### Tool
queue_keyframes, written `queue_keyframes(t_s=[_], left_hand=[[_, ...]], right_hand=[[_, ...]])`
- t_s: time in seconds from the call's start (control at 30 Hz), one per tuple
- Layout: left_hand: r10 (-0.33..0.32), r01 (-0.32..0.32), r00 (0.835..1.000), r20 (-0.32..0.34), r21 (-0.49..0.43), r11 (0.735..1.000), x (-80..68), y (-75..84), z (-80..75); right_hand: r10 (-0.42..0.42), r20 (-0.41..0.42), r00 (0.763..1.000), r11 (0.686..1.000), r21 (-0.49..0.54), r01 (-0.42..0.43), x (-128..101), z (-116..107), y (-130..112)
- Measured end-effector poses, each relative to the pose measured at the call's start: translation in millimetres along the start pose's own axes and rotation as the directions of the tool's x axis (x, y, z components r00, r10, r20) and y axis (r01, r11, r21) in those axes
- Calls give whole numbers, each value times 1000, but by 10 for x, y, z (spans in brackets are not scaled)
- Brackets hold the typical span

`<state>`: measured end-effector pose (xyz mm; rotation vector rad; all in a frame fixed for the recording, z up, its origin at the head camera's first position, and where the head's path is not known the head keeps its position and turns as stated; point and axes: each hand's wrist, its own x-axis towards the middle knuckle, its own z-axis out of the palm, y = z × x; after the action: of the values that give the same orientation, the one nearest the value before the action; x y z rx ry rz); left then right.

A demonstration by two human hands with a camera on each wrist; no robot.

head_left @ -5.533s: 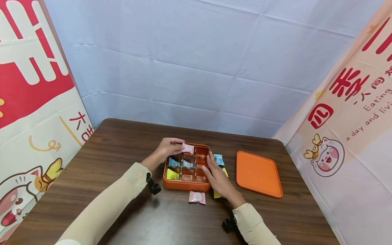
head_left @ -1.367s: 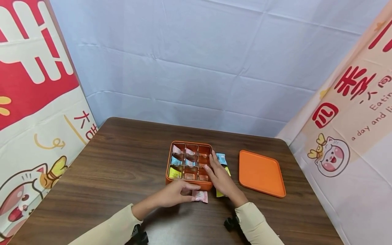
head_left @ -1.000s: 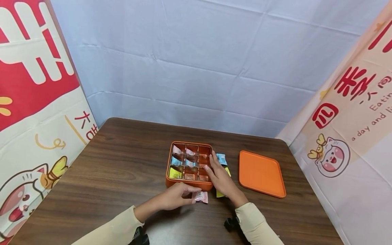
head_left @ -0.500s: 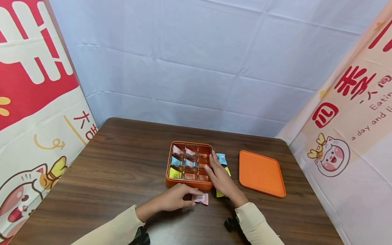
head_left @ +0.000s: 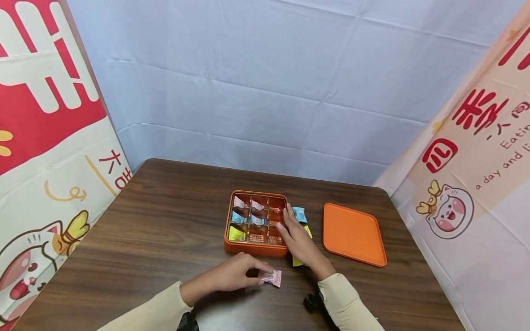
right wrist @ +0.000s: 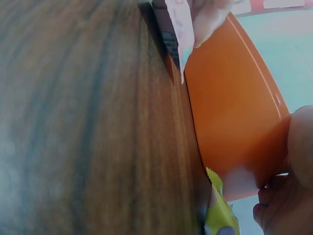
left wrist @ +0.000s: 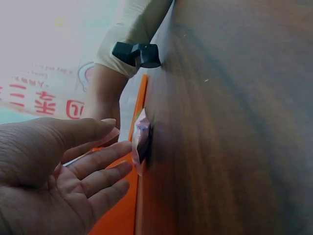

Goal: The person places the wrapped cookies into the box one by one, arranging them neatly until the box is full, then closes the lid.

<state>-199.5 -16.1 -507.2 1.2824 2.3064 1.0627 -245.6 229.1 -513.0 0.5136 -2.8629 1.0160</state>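
The left hand (head_left: 236, 274), grip loose, touches a pink packet (head_left: 274, 277) at the box's (head_left: 255, 249) six o'clock; the right hand (head_left: 300, 241), grip wide, rests against three.

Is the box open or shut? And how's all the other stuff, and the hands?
Orange box: open, partly filled
Orange lid: off, flat on the table
Loose pink packet: on the table
Loose blue packet: outside the box
Loose yellow wrapping: outside, partly hidden
Left hand: touching the pink packet
Right hand: resting against the box

Dark wood-grain table (head_left: 165, 207), creased pale-blue cloth backdrop (head_left: 265, 92), cartoon-cat banner (head_left: 49, 124) at left, lettered peach banner (head_left: 484, 174) at right
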Motion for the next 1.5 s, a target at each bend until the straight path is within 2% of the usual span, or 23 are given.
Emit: queue_keyframes(t_s=[0.2, 0.33, 0.47, 0.7, 0.87, 1.03, 1.5], left_hand=[[22, -22, 1000, -11, 43, 999, -27, 44, 11], [59, -55, 997, -54, 70, 996, 1, 59, -2], [85, -72, 993, -82, 147, 987, 50, 59, -10], [42, -24, 997, -59, 274, 962, 97, 19, 13], [22, -11, 999, -32, 329, 944, 119, 31, 28], [13, -5, 1000, -21, 345, 938, 142, 43, 63], [-25, 45, 997, -68, 308, 950, 137, 40, 97]], right_hand=[[-7, -3, 1000, 1000, -9, 7, -5, 0, 9], [-17, -4, 1000, 1000, -14, 17, -6, -2, 16], [-12, 3, 1000, 1000, -6, 12, -2, -8, 17], [1, 7, 1000, 1000, -1, -1, 8, -14, 4], [4, 6, 1000, 1000, 0, -4, 4, -11, 10], [-2, 6, 1000, 1000, 7, 2, -7, -6, 19], [21, 18, 1000, 1000, 3, -21, -2, -15, 12]])
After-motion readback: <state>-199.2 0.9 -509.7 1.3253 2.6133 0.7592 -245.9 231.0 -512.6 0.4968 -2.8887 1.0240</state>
